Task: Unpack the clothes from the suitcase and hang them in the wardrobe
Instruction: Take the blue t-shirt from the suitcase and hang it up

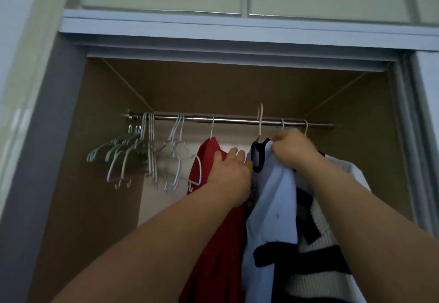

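Standing at the open wardrobe [71, 136], both arms raised toward the rail [237, 120]. Pinching the neckline of the white shirt [273, 195] with the right hand [292, 150], grip closed tight on the fabric just beside the black-trimmed collar, probably to keep the shirt seated on its hanger [260, 124] while hooking. Hook held upright, tip above the rail, seemingly not yet settled over it. Reaching with the left hand [231, 167] into the gap between the white shirt and the red garment [213, 207], fingers curled; cannot tell whether that grip holds the shirt's shoulder or just presses the red one aside for room. Already hanging: the red garment to the left, a striped knit [332, 243] to the right. Left along the rail, 2 clusters of empty hangers [152, 150], well apart from the clothes. No suitcase in view.
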`<control>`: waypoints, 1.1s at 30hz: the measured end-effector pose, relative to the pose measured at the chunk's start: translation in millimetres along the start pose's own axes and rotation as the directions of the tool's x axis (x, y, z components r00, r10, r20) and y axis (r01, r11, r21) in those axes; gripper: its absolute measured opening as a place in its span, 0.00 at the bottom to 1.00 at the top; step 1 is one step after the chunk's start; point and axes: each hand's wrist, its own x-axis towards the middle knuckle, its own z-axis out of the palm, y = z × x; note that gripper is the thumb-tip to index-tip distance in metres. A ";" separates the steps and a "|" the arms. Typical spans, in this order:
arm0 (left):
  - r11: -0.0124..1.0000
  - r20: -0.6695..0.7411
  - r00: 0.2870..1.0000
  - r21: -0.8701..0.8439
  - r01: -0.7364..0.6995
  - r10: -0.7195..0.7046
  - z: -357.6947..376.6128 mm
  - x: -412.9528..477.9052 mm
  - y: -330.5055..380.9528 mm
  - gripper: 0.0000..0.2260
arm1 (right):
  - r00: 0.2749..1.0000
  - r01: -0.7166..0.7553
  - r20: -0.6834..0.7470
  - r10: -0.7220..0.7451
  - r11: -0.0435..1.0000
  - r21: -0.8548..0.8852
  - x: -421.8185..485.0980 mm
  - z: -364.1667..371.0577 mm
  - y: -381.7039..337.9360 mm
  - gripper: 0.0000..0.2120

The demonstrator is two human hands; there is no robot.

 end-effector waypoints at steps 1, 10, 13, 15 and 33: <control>1.000 -0.001 1.000 0.000 -0.012 0.012 2.4 4.0 -5.0 0.22 | 1.000 0.007 -0.009 -0.007 1.000 -0.016 8.8 4.9 -2.5 0.14; 0.997 0.019 0.997 0.016 -0.079 0.079 33.2 19.0 -34.1 0.17 | 1.000 0.023 -0.016 -0.026 0.989 -0.144 79.3 54.2 -4.2 0.08; 0.996 0.041 0.995 0.001 -0.092 0.091 35.8 19.9 -36.4 0.16 | 1.000 0.002 -0.022 -0.006 0.985 -0.175 91.1 65.6 6.4 0.09; 0.995 0.059 0.994 -0.004 -0.096 0.096 34.8 18.5 -37.6 0.16 | 1.000 -0.006 -0.021 0.002 0.982 -0.187 95.8 71.4 12.4 0.09; 0.991 0.033 0.995 -0.099 -0.086 0.089 39.9 2.3 -40.8 0.24 | 0.860 0.282 -0.133 -0.493 0.675 -0.682 44.7 91.4 -15.5 0.19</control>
